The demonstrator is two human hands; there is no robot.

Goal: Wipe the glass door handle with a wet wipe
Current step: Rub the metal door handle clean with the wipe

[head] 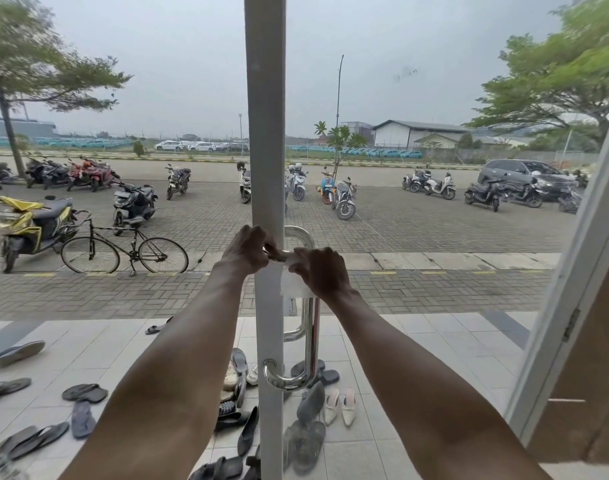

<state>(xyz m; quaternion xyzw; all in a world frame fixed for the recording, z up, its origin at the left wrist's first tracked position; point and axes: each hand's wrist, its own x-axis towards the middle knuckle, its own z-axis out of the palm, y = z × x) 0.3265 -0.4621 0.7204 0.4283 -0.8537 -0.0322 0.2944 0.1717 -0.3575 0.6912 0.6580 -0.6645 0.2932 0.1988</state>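
A polished steel door handle [309, 336] runs vertically beside the white door frame [265, 133] of a glass door, with curved ends at top and bottom. My left hand [246, 250] grips the handle's upper bend near the frame. My right hand [322, 271] pinches a white wet wipe [292, 285] against the top of the handle; the wipe hangs down below my fingers. Both hands sit close together, and the handle's top part is hidden behind them.
Through the glass lie several sandals and shoes [310, 407] on the tiled porch, a bicycle [124, 249] and parked motorbikes on the paving. A white frame with a hinge [570, 327] and a brown panel stand at the right.
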